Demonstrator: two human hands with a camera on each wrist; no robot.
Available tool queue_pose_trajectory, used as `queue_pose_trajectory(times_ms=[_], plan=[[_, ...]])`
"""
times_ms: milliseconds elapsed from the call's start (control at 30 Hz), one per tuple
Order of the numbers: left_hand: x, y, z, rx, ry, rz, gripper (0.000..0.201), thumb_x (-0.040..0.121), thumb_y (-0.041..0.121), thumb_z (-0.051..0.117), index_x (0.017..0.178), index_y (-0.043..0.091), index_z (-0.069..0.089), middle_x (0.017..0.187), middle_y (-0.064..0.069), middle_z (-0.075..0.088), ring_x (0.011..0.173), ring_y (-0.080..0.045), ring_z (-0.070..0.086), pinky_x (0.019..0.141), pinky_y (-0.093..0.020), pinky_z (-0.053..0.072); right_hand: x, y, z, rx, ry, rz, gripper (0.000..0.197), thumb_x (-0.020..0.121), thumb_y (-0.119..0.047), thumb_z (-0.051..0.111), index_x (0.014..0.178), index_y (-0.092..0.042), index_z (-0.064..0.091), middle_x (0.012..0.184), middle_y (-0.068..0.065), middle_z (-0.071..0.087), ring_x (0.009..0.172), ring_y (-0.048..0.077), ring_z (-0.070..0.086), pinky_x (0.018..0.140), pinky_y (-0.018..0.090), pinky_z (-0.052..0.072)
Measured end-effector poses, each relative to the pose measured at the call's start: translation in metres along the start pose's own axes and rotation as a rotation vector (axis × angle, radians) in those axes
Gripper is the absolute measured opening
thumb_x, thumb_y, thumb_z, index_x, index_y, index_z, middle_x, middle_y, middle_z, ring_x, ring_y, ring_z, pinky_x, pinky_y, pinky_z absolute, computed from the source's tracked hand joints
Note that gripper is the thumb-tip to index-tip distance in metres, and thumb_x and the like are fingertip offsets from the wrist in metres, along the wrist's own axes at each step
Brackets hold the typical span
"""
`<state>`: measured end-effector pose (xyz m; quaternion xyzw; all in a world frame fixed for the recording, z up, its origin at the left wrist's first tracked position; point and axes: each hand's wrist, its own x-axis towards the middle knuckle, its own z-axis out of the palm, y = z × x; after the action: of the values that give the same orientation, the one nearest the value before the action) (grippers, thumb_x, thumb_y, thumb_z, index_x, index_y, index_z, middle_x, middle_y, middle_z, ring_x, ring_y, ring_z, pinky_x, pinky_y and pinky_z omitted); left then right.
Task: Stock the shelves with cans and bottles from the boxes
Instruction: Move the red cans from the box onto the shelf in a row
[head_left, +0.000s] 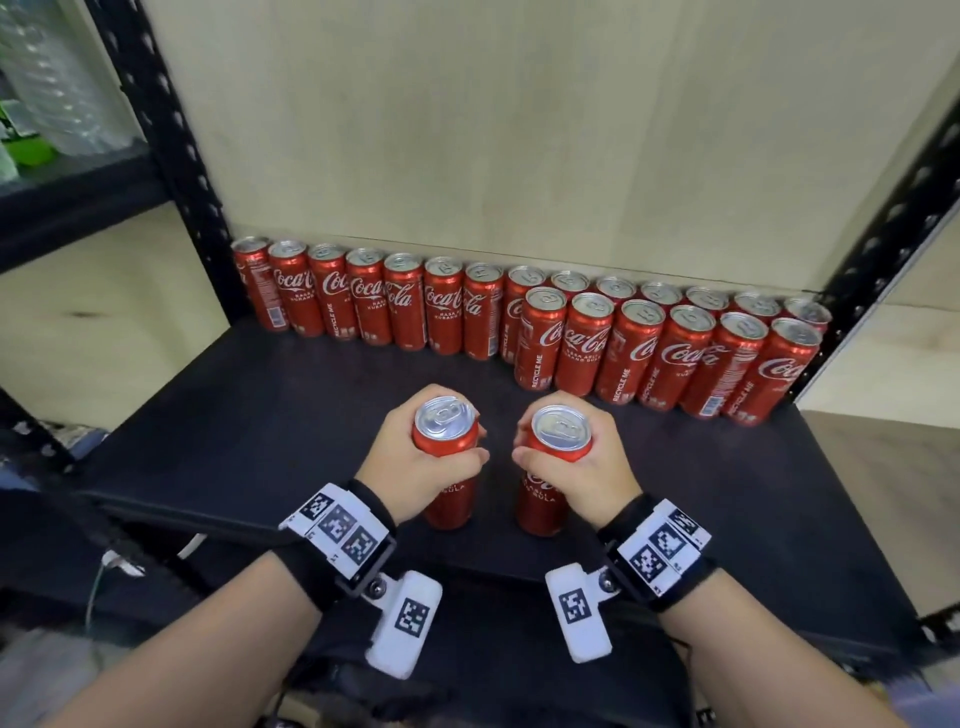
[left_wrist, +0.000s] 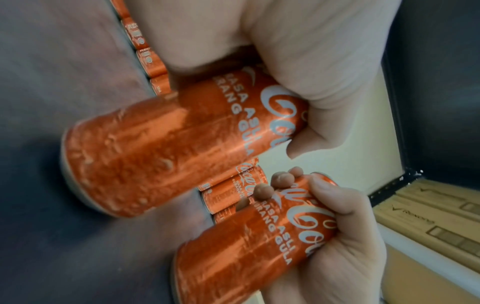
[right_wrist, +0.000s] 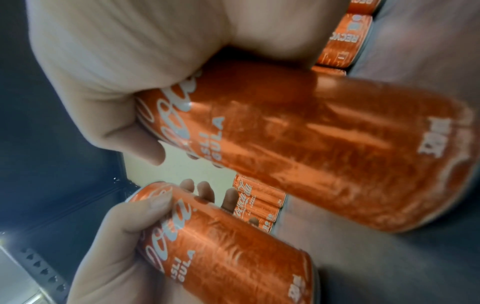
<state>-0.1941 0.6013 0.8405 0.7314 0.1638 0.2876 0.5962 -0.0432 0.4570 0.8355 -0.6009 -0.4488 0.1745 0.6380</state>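
Head view showed a black perforated metal upright (head_left: 156, 119) at the left of a dark shelf board (head_left: 234, 415). Along the back of that board, against a pale wooden panel (head_left: 519, 130), stood a long row of slim red aluminium cola cans (head_left: 405, 301), upright and touching side by side. At the right end, a second, shorter row of the same red cans (head_left: 670, 353) stood just in front of the first.

Nearer the front edge, the left hand (head_left: 415, 462) had its fingers and thumb curled round the upper part of a red cola can with a silver top (head_left: 445, 431), held upright above or on the board; contact below could not be told. Just beside it, apart, the right hand (head_left: 582, 467) gripped a second red cola can (head_left: 558, 441) the same way. Both wrists wore black straps carrying white marker blocks (head_left: 343, 530).
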Motion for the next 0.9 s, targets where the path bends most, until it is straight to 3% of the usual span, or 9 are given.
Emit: queue_pose_trajectory(times_ms=[133, 233, 300, 367, 433, 500, 600, 733, 900], plan=[[-0.001, 0.008, -0.008, 0.097, -0.088, -0.002, 0.037, 0.067, 0.012, 0.087, 0.098, 0.014, 0.066, 0.095, -0.007, 0.073, 0.090, -0.022, 0.070, 0.083, -0.029, 0.056, -0.007, -0.007, -0.003, 0.005, -0.051, 0.054, 0.036, 0.073, -0.005, 0.087, 0.102, -0.006, 0.065, 0.092, 0.011, 0.073, 0.087, 0.029, 0.071, 0.083, 0.040, 0.058], [0.007, 0.028, -0.029, 0.238, -0.224, -0.021, 0.050, 0.065, 0.019, 0.093, 0.107, 0.021, 0.066, 0.101, 0.001, 0.072, 0.093, -0.013, 0.070, 0.086, -0.033, 0.056, -0.009, -0.021, -0.010, -0.066, -0.100, 0.135, 0.057, 0.073, -0.026, 0.091, 0.119, -0.022, 0.059, 0.106, 0.004, 0.074, 0.100, 0.019, 0.071, 0.091, 0.036, 0.055], [0.015, 0.049, -0.046, 0.373, -0.315, -0.011, 0.061, 0.062, 0.030, 0.095, 0.115, 0.033, 0.063, 0.112, 0.012, 0.069, 0.106, -0.006, 0.066, 0.094, -0.036, 0.054, -0.008, -0.038, -0.019, -0.197, -0.123, 0.138, 0.068, 0.068, -0.044, 0.090, 0.125, -0.033, 0.055, 0.113, -0.006, 0.072, 0.107, 0.010, 0.068, 0.096, 0.030, 0.051], [0.020, 0.072, -0.058, 0.563, -0.391, 0.033, 0.069, 0.062, 0.039, 0.094, 0.121, 0.043, 0.059, 0.123, 0.023, 0.063, 0.115, 0.003, 0.058, 0.095, -0.031, 0.050, -0.004, -0.060, -0.028, -0.334, -0.179, 0.115, 0.072, 0.067, -0.053, 0.088, 0.128, -0.038, 0.053, 0.116, -0.011, 0.070, 0.108, 0.005, 0.066, 0.094, 0.029, 0.051], [0.025, 0.093, -0.065, 0.761, -0.457, 0.115, 0.074, 0.064, 0.044, 0.092, 0.128, 0.046, 0.055, 0.127, 0.027, 0.057, 0.118, 0.005, 0.054, 0.094, -0.026, 0.047, 0.004, -0.080, -0.037, -0.544, -0.283, 0.074, 0.071, 0.067, -0.059, 0.086, 0.128, -0.041, 0.054, 0.119, -0.015, 0.066, 0.106, 0.002, 0.065, 0.086, 0.027, 0.053], [0.030, 0.107, -0.065, 0.945, -0.538, 0.192, 0.080, 0.064, 0.048, 0.091, 0.134, 0.043, 0.053, 0.127, 0.025, 0.053, 0.116, 0.002, 0.052, 0.095, -0.024, 0.046, 0.015, -0.095, -0.044, -0.777, -0.415, 0.034, 0.074, 0.067, -0.064, 0.083, 0.131, -0.040, 0.054, 0.124, -0.018, 0.062, 0.108, 0.001, 0.062, 0.088, 0.027, 0.054], [0.037, 0.114, -0.060, 1.135, -0.663, 0.242, 0.084, 0.065, 0.048, 0.089, 0.139, 0.039, 0.049, 0.127, 0.021, 0.049, 0.112, 0.000, 0.049, 0.097, -0.025, 0.045, 0.027, -0.110, -0.047, -1.038, -0.578, 0.021, 0.083, 0.067, -0.058, 0.085, 0.139, -0.037, 0.051, 0.131, -0.018, 0.057, 0.116, 0.000, 0.055, 0.099, 0.029, 0.050], [0.041, 0.108, -0.049, 1.218, -0.717, 0.297, 0.083, 0.069, 0.045, 0.088, 0.141, 0.034, 0.048, 0.127, 0.017, 0.051, 0.109, 0.001, 0.048, 0.090, -0.010, 0.037, 0.032, -0.111, -0.038, -1.196, -0.732, 0.028, 0.076, 0.072, -0.045, 0.086, 0.139, -0.034, 0.051, 0.131, -0.011, 0.056, 0.116, 0.008, 0.055, 0.101, 0.034, 0.049], [0.047, 0.096, -0.038, 1.115, -0.717, 0.253, 0.076, 0.067, 0.045, 0.090, 0.132, 0.032, 0.055, 0.124, 0.017, 0.060, 0.110, 0.001, 0.057, 0.094, -0.024, 0.052, 0.029, -0.109, -0.028, -1.194, -0.738, 0.023, 0.068, 0.077, -0.039, 0.086, 0.137, -0.032, 0.054, 0.131, -0.010, 0.060, 0.115, 0.010, 0.058, 0.097, 0.034, 0.052]])
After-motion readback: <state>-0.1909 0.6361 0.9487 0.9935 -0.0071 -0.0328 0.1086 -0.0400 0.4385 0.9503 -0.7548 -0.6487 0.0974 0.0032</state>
